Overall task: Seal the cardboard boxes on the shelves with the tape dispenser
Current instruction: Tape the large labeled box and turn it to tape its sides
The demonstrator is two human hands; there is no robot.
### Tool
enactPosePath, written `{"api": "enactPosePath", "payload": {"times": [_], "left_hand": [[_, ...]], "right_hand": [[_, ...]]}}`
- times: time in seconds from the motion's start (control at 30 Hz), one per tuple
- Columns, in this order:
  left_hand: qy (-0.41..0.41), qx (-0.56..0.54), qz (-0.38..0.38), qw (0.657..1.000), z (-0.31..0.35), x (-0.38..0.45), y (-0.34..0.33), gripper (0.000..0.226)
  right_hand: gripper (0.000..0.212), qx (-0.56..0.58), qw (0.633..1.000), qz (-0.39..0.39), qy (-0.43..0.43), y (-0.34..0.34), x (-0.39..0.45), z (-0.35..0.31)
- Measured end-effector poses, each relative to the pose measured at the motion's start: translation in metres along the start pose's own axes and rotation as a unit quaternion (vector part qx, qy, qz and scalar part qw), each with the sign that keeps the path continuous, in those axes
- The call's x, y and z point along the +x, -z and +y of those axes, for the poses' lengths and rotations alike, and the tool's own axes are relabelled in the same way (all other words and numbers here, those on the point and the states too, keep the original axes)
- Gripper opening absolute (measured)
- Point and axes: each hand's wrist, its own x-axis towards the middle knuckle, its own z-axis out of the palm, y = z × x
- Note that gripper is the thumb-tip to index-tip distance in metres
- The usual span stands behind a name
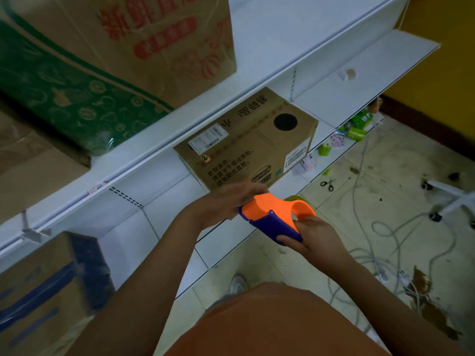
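Hands meet at an orange and blue plastic tape dispenser [273,217], held in front of white metal shelves [159,155]. The right hand [314,238] grasps its blue handle, fingers curled around it. The left hand [228,201] lies over the dispenser's front end; whether its fingers grip anything cannot be told. Just behind the hands, a brown cardboard box with black printed text and a round hole [246,140] sits on a middle shelf. A larger cardboard box with red lettering [144,34] stands on the shelf above. Black-handled scissors [327,183] and grey cables [385,242] lie on the tiled floor [295,265].
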Motion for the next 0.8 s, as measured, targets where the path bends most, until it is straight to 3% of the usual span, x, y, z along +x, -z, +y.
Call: {"api": "enactPosePath", "payload": {"times": [0.17,0.33,0.47,0.63,0.7,0.8], "left_hand": [[-0.063,-0.023,0.092,0.994,-0.002,-0.009,0.003,0.032],[-0.095,0.021,0.211,0.973,-0.005,-0.015,-0.002,0.013],[-0.110,0.011,0.350,0.930,-0.004,-0.030,0.018,0.022],[-0.126,0.122,0.336,0.925,0.005,-0.038,0.011,0.013],[-0.157,0.150,0.351,0.911,0.002,-0.039,-0.010,0.019],[-0.198,0.281,0.367,0.865,-0.008,-0.037,-0.027,0.043]], "right_hand": [[0.042,0.047,0.999,-0.002,-0.003,0.010,0.003,-0.009],[0.053,0.086,0.985,-0.127,-0.075,0.013,0.001,-0.021],[0.051,0.051,0.972,-0.170,-0.154,0.015,-0.010,-0.023],[0.047,0.094,0.946,-0.171,-0.258,0.009,-0.008,-0.029],[0.047,0.116,0.936,-0.156,-0.293,0.002,0.000,-0.036],[0.054,0.141,0.921,-0.141,-0.334,-0.004,0.012,-0.042]]}}
